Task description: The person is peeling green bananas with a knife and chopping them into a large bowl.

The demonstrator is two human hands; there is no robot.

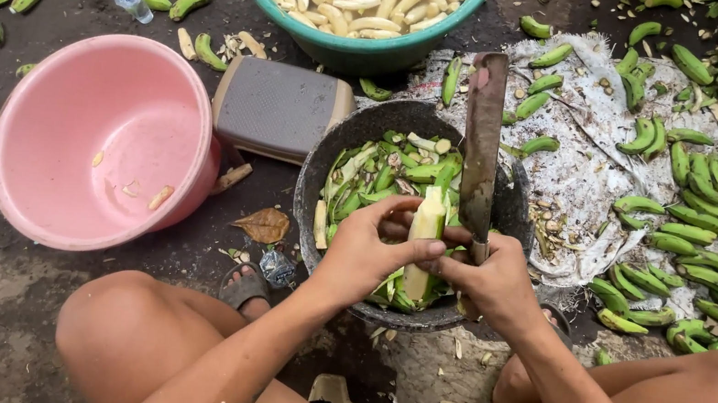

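Small clear plastic cup [133, 2], sealed, blue-and-white label: lay above the pink basin [99, 140]. Second crumpled clear cup [277, 267]: lay just beside the basin's lower right rim.

Seen from the camera on my head, looking almost straight down and close over my knees: my left hand [361, 253] and right hand [489, 279] meet mid-frame, ground filling every edge.
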